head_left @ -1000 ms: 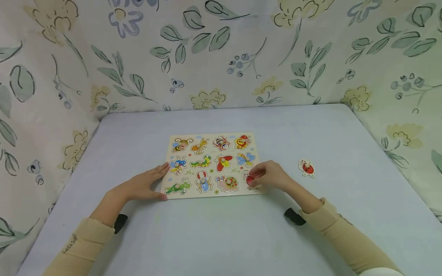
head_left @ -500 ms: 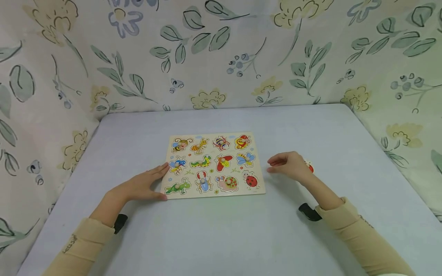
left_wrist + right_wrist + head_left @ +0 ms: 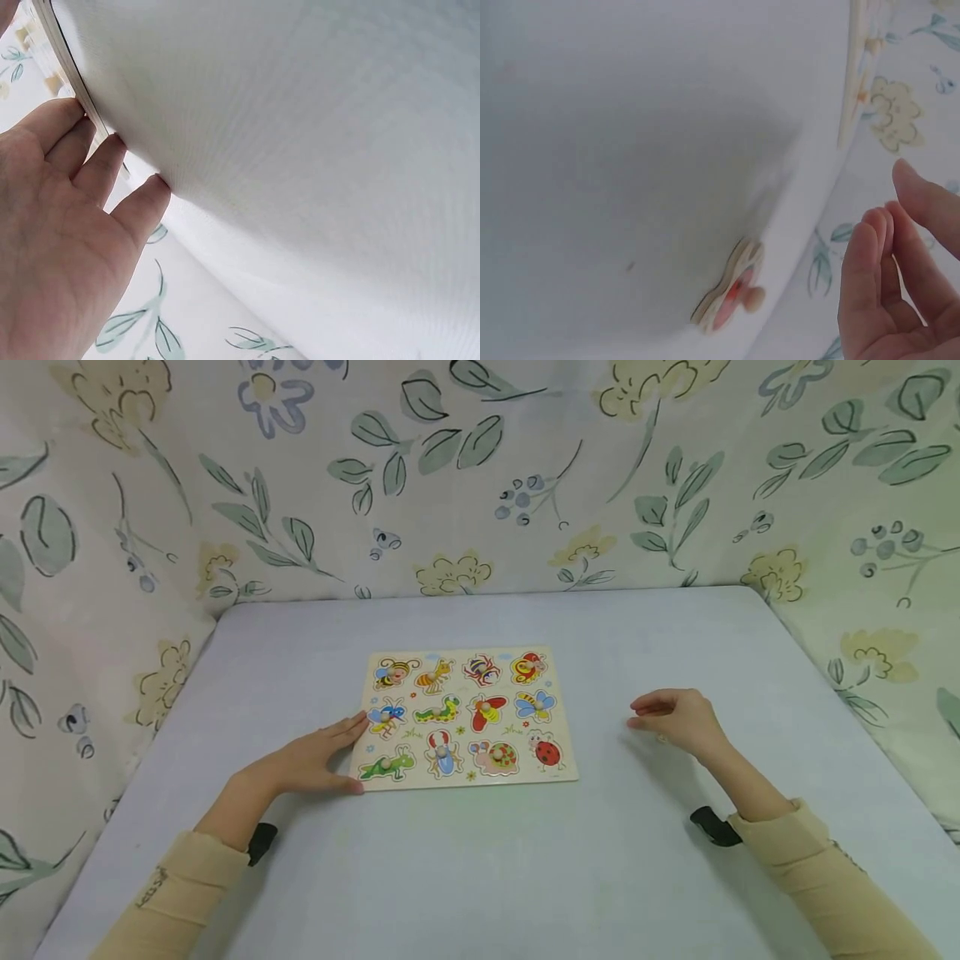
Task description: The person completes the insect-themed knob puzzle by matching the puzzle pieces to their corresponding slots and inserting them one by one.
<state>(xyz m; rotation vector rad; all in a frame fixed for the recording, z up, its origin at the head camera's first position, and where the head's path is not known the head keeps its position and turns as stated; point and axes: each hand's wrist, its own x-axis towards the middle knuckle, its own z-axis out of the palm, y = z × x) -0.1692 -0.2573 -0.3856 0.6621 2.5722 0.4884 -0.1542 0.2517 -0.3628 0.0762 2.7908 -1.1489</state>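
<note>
A wooden peg puzzle board (image 3: pixel 450 733) with insect pictures lies flat on the table. My left hand (image 3: pixel 315 762) rests at its left edge, thumb by the near corner; in the left wrist view the fingertips (image 3: pixel 112 146) touch the board's side. A loose ladybug puzzle piece (image 3: pixel 731 292) with a round wooden knob lies on the table to the right of the board. My right hand (image 3: pixel 678 720) hovers over that piece, holding nothing, and hides most of it in the head view. Thumb and fingers stand apart in the right wrist view.
Knobbed insect pieces sit across the board; the ladybug picture (image 3: pixel 546 752) at its near right corner shows no knob. White cloth (image 3: pixel 480 868) covers the table. A floral curtain (image 3: pixel 480 485) hangs behind and along both sides.
My right hand has left the board's ladybug picture and moved right, over the loose ladybug piece. The left hand stays at the board's edge.
</note>
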